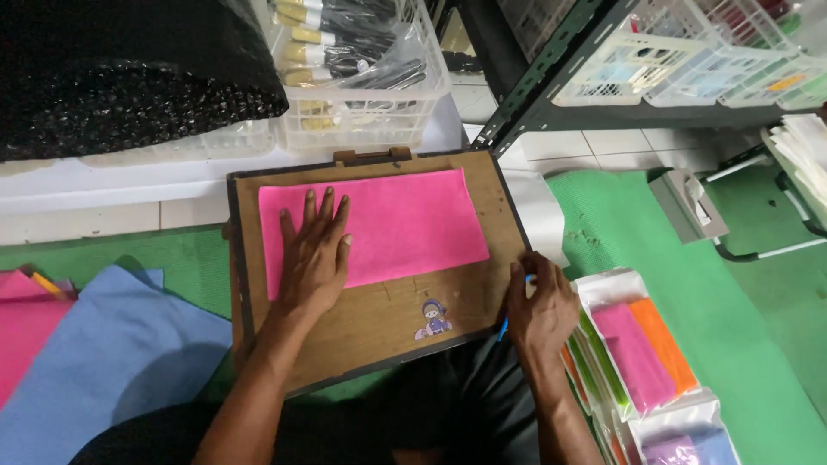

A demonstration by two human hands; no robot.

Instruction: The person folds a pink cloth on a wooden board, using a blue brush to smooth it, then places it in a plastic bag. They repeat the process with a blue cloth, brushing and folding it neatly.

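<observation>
A pink felt sheet (405, 220) lies flat on a brown wooden board (379, 319) that rests on my lap. My left hand (312, 258) presses palm down on the sheet's left part, fingers spread. At the board's right edge my right hand (541, 308) is closed around a thin blue pen-like tool (503, 328), of which only short bits show. A small cartoon sticker (433, 319) is on the board near its front edge.
Clear packs of coloured felt (642, 349) lie on the green mat at my right. Blue (112, 362) and pink sheets lie at left. White baskets (362, 77) with brushes stand behind the board, a metal shelf rack (551, 82) at upper right.
</observation>
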